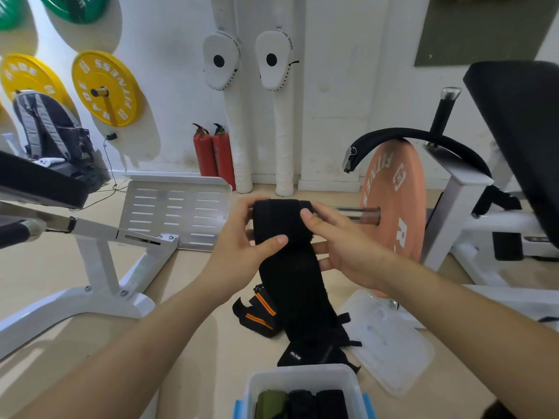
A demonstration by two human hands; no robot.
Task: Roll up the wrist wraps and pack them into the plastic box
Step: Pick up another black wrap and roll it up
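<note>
Rolling is under way on a black wrist wrap [284, 237], held in the air above the floor and well beyond the plastic box [302, 379]. The rolled end is pinched between both hands: the left hand [242, 252] with its thumb pressed across the front, the right hand [341, 246] with fingers curled over the top. The roll's axis runs side to side between the hands, both about equally near, while the loose tail hangs down toward the box. Two more wraps [260, 313] lie on the floor just beyond the box, and its lid [390, 343] lies to their right. Several rolls are already packed inside the box.
</note>
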